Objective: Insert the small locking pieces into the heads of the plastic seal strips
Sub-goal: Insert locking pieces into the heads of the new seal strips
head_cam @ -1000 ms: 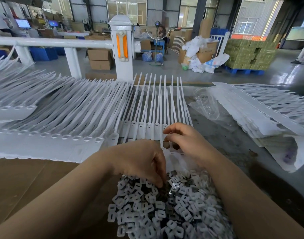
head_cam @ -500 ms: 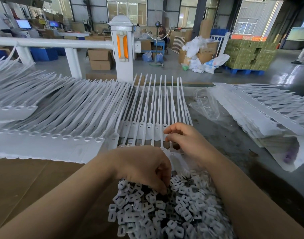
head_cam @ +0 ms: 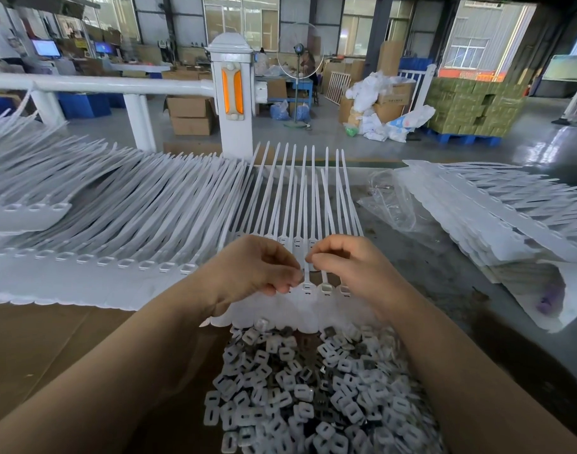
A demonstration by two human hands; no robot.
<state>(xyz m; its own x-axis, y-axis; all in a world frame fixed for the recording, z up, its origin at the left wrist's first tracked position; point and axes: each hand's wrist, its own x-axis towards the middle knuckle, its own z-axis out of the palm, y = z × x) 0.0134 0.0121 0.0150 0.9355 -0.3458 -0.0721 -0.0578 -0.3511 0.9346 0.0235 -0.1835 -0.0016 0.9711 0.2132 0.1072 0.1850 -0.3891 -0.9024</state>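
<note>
Near: heap of locking pieces [head_cam: 300, 398] between your forearms, on brown cardboard [head_cam: 51, 348]. Your left hand [head_cam: 251, 270] and right hand [head_cam: 352, 267] raised over seal strip heads [head_cam: 324, 287], fingers curled, tips nearly meeting; whether either pinches a piece, cannot tell. Far: seal strips [head_cam: 300, 198] fan toward table edge; open dark tabletop [head_cam: 450, 273] right; bagged strips [head_cam: 509, 224] beyond.

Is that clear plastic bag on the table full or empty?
Empty, it seems: the clear bag lies crumpled and flat beside the strips, with nothing visible inside.
</note>
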